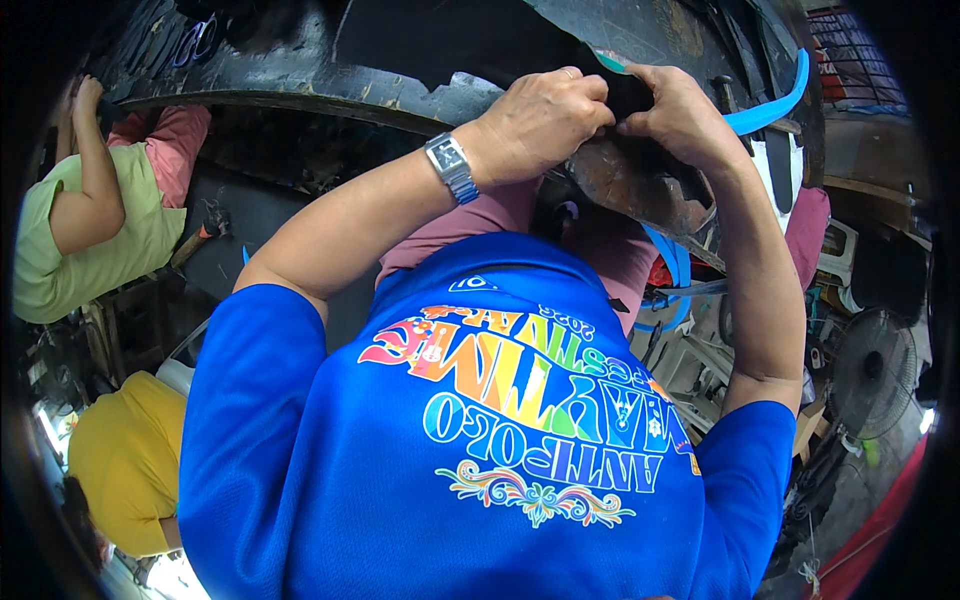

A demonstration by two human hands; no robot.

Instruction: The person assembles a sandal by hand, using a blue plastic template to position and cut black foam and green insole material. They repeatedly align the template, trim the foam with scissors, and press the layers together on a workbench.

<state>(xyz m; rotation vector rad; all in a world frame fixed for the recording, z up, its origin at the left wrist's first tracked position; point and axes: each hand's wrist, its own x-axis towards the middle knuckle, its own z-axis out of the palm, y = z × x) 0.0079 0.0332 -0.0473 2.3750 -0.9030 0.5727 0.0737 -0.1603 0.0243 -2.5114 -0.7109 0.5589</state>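
My left hand [545, 118], with a metal-banded watch [452, 168] at its wrist, has its fingers curled and pinched on a dark, flexible piece of black material [628, 97]. On the other side of this piece, my right hand [683, 115] grips it between thumb and fingers. Between the hands, a bit of green and white [610, 62] shows along an edge. Just below lies a worn brown block [632, 180] with a scuffed surface, above my lap. Beyond my fingers, a large black sheet [450, 40] with a ragged edge lies on the bench.
The dark workbench [290, 95] runs across the far side. A curved blue strip [775, 105] juts over its right end. A hammer [205, 235] is at left, near a person in a light green shirt [100, 215]; another wears yellow [130, 465]. A fan [872, 370] stands at right.
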